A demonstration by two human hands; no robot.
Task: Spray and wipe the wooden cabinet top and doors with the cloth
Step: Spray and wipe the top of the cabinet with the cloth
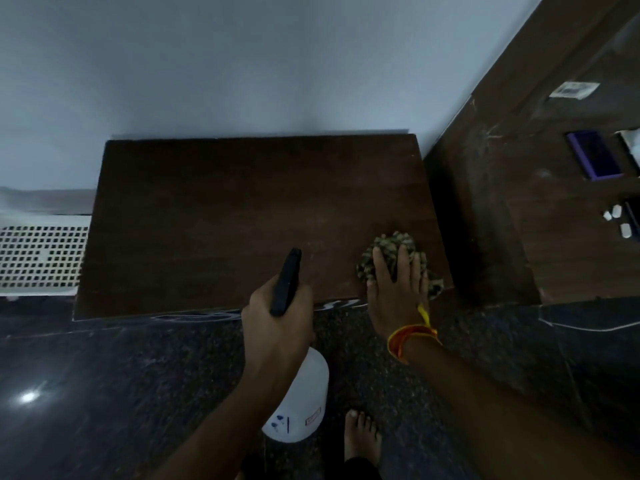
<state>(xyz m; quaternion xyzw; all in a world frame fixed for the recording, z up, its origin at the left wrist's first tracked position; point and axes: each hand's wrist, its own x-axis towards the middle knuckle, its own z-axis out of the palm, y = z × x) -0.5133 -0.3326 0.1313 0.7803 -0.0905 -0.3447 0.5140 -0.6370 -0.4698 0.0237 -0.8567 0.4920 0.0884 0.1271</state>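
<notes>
The dark wooden cabinet top (225, 216) fills the middle of the head view, seen from above. My right hand (396, 289) lies flat with straight fingers on a crumpled patterned cloth (394, 245), pressing it onto the top near the front right corner. My left hand (277, 320) grips the black head of a spray bottle (301, 403), whose white body hangs below the cabinet's front edge. The black nozzle points out over the top. The cabinet doors are hidden below the top.
A pale wall stands behind the cabinet. A white perforated grille (41, 254) sits at the left. A brown wooden surface (540, 209) at the right carries a purple box (594, 155) and small white items. The dark speckled floor and my bare foot (362, 434) lie below.
</notes>
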